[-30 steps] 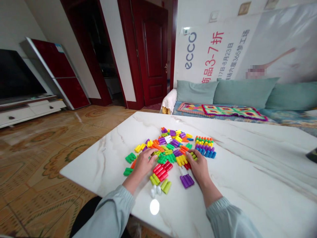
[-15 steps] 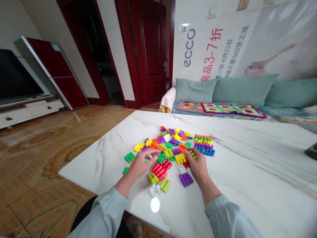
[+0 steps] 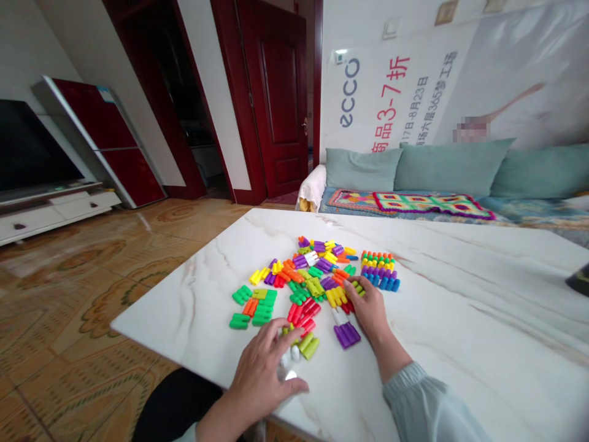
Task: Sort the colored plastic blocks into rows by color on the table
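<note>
Colourful plastic pieces, joined in short rows, lie in a loose pile on the white marbled table (image 3: pixel 437 344). My left hand (image 3: pixel 267 362) hovers at the near side of the pile with its fingers apart, over white pieces (image 3: pixel 295 353) and beside yellow-green pieces (image 3: pixel 308 346). Red pieces (image 3: pixel 304 313) lie just beyond it. My right hand (image 3: pixel 366 302) has its thumb and fingers closed on a yellow-green piece (image 3: pixel 358 286) at the pile's right side. Near that hand lie a purple piece with white tips (image 3: pixel 346 336) and yellow pieces (image 3: pixel 336 297).
A neat block of orange, green, yellow, purple and blue pieces (image 3: pixel 380 270) stands right of the pile. Green pieces (image 3: pixel 263 310) lie at the left. A dark object (image 3: pixel 578 281) sits at the table's right edge. Behind is a sofa with cushions (image 3: pixel 453 166).
My left hand has moved down towards me from the middle of the pile and spread its fingers, uncovering green and orange pieces. My right hand has stayed nearly in place.
</note>
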A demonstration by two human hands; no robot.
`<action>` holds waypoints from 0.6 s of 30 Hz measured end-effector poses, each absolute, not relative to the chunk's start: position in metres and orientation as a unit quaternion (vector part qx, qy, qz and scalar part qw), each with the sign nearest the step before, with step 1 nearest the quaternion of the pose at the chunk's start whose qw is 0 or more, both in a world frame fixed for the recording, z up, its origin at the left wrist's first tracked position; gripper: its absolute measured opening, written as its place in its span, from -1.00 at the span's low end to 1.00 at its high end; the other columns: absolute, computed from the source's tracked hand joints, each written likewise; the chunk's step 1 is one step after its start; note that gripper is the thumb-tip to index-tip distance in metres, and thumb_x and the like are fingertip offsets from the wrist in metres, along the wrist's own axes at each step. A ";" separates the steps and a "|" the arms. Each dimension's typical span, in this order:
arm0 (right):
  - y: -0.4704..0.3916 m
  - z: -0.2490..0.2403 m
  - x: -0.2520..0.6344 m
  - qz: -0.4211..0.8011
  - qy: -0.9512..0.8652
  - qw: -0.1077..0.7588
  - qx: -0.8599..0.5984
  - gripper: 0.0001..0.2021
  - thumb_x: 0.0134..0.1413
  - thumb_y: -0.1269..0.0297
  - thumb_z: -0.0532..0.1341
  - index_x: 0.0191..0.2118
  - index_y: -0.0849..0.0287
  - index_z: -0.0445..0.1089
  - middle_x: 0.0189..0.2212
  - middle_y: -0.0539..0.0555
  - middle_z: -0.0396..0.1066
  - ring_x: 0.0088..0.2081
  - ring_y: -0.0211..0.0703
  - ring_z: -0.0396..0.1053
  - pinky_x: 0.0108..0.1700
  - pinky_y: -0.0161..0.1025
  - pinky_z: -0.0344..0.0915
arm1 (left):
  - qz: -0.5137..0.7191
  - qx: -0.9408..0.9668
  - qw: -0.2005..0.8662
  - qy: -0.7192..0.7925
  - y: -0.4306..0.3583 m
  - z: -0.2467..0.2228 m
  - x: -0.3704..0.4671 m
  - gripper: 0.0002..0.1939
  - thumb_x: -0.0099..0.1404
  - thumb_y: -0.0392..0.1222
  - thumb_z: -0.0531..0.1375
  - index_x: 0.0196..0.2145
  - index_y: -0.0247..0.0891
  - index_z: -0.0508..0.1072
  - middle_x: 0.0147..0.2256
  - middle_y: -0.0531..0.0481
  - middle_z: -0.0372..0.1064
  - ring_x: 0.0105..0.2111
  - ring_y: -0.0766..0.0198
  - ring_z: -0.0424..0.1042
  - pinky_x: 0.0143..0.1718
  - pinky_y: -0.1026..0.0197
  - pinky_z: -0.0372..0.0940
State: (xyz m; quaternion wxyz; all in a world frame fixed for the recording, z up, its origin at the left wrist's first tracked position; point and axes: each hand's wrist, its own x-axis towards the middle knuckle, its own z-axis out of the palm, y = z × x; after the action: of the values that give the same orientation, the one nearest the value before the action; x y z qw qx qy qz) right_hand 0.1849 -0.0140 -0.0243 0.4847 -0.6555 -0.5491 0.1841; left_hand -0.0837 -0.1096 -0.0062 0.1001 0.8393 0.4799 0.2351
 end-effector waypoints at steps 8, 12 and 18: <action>-0.013 -0.026 0.186 0.187 -0.549 0.484 -0.655 -0.56 0.09 -0.14 0.13 -0.25 0.16 0.47 -0.41 0.11 0.52 -0.38 -0.06 0.44 -0.34 -0.22 0.30 | 0.238 0.903 0.056 0.354 -0.068 -0.007 -0.055 -0.49 0.13 0.04 0.37 0.04 -0.03 0.48 0.22 -0.17 0.23 0.19 -0.13 0.22 0.17 -0.18 0.21; -0.013 -0.026 0.185 0.196 -0.546 0.496 -0.646 -0.57 0.09 -0.14 0.14 -0.25 0.15 0.47 -0.40 0.10 0.53 -0.37 -0.06 0.44 -0.35 -0.23 0.29 | 0.242 0.907 0.058 0.341 -0.049 -0.002 -0.051 -0.68 0.22 -0.07 0.33 -0.06 -0.11 0.54 0.05 -0.13 0.42 0.03 0.00 0.39 0.05 -0.05 0.33; -0.015 -0.024 0.185 0.202 -0.546 0.490 -0.649 -0.57 0.10 -0.15 0.12 -0.25 0.13 0.45 -0.37 0.12 0.53 -0.33 -0.01 0.45 -0.31 -0.19 0.29 | 0.298 0.901 0.070 0.308 -0.014 0.017 -0.046 -0.78 0.38 -0.27 0.12 -0.15 -0.16 0.57 -0.19 -0.06 0.54 -0.15 0.16 0.48 -0.05 0.10 0.36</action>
State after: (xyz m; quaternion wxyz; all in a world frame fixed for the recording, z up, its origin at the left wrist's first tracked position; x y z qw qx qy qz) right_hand 0.1845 -0.0151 -0.0244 0.4898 -0.6492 -0.5456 0.2022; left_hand -0.0459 -0.0136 0.0168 0.0698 0.9010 0.3076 0.2979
